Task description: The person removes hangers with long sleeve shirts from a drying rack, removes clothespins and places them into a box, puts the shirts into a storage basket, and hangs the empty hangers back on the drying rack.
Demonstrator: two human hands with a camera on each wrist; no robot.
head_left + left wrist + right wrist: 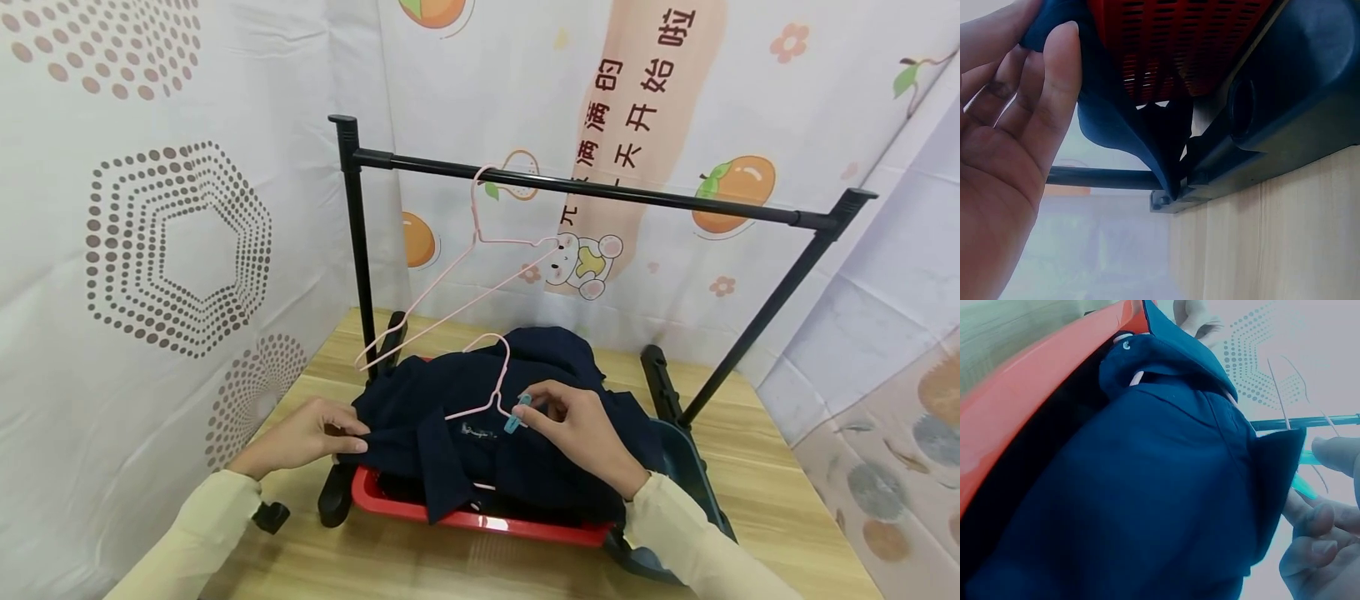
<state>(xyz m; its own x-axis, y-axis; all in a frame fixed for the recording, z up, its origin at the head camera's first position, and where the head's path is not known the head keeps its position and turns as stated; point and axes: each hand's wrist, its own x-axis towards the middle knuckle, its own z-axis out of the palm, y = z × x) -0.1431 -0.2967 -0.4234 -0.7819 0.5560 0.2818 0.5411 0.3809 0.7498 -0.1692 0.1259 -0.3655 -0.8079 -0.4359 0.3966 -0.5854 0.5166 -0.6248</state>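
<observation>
A dark navy shirt [405, 387] with a collar [442, 471] is heaped over a red basket [487, 522]. A pink hanger [504, 367] sits inside it, its hook standing out above the cloth. At the left side, my left hand [307, 437] pinches the shirt's cloth between thumb and fingers; the left wrist view shows the fold gripped there. My right hand [581, 425] pinches a light blue clothespin [514, 423] beside the hanger's neck. In the right wrist view the clothespin [1302, 486] is at the shirt's edge, partly hidden by the fingers and cloth.
A black clothes rack [600, 190] stands behind the basket, with another pink hanger [450, 275] hooked on its bar. A dark blue-grey bin [678, 467] stands to the right on the wooden table [780, 500]. Printed curtains [172, 250] enclose the table.
</observation>
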